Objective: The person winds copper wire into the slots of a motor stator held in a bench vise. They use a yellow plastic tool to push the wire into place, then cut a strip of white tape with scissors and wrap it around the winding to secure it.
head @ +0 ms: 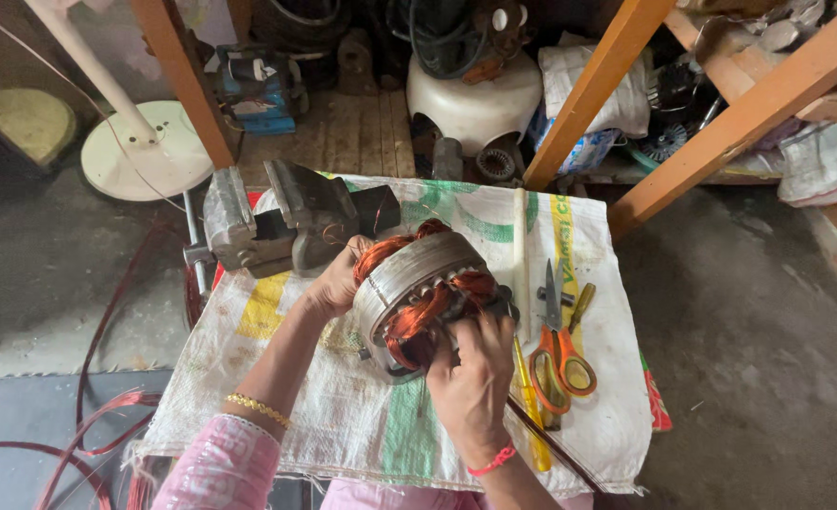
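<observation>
Copper-wound motor stator [418, 283], left hand [335, 280] cupping its side, right hand [470, 378] fingers curled gripping the windings

We see a low table covered by a white woven sack [362, 416] with green and yellow print. On it, just right of our right-hand fingers [480, 331], lie orange-handled scissors [558, 354], a yellow-handled screwdriver [532, 406] and a white rod [520, 250]. Beyond our left-hand fingers [343, 269] sits a grey metal vise [291, 222].
</observation>
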